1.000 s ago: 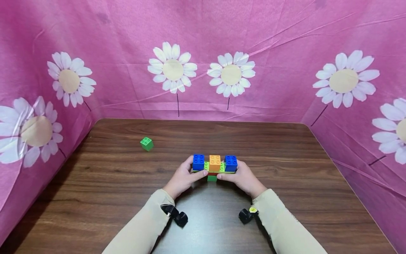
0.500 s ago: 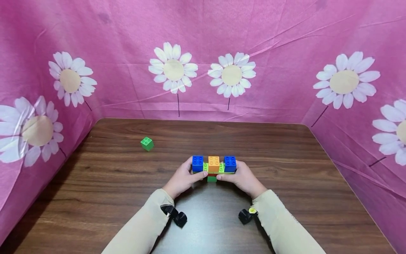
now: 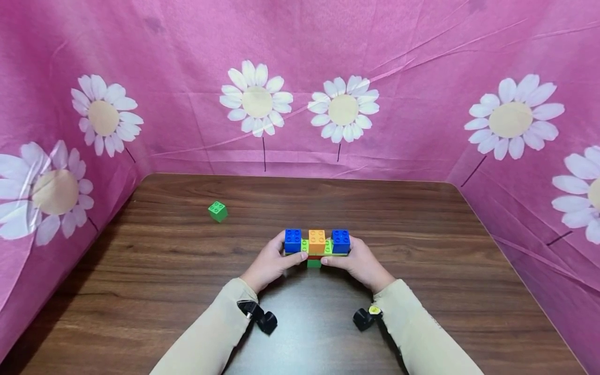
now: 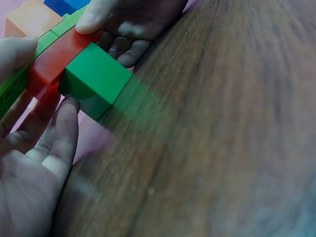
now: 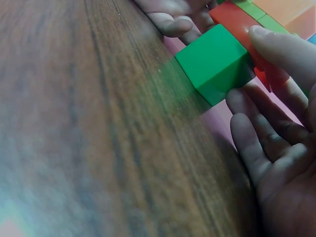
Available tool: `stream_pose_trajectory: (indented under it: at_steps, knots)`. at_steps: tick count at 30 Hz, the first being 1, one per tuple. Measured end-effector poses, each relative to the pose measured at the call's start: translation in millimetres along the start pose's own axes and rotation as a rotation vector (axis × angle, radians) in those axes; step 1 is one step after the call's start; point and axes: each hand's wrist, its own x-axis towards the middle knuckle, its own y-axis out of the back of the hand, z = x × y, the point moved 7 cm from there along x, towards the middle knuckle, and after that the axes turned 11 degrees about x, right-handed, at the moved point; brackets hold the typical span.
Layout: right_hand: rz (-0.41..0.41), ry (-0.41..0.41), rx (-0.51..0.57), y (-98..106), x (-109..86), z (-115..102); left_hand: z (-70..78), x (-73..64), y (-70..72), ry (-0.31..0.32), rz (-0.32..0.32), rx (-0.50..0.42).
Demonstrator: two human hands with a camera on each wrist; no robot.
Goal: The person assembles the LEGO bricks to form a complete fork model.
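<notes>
Both hands grip a toy building-brick structure in the middle of the head view. On top stand a blue brick (image 3: 292, 241), an orange brick (image 3: 316, 241) and another blue brick (image 3: 340, 241), spaced along a light green row (image 3: 304, 246). Beneath that row is a red brick (image 4: 61, 59), and a green brick (image 5: 212, 61) forms the foot against the tabletop. The left hand (image 3: 272, 264) holds the left end, its thumb along the near side. The right hand (image 3: 361, 264) mirrors it on the right end. In the wrist views, fingers of both hands reach under the row beside the green foot.
A loose green brick (image 3: 217, 211) lies on the brown wooden table (image 3: 422, 219), farther back and to the left. A pink cloth (image 3: 300, 41) printed with daisies borders the table at the back and sides.
</notes>
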Motion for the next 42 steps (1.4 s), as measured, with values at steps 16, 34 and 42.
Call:
stream_pose_trajectory:
  at_steps: [16,34,42]
  knots:
    - [0.016,0.005,0.010,2,0.5,2,-1.4,2.6,6.8,-0.045,-0.049,0.088]
    - [0.030,-0.039,0.019,2,0.4,3,-4.5,4.9,33.3,-0.093,0.089,0.160]
    - [0.027,-0.025,0.022,2,1.2,4,-7.1,6.6,48.0,-0.128,0.180,0.124]
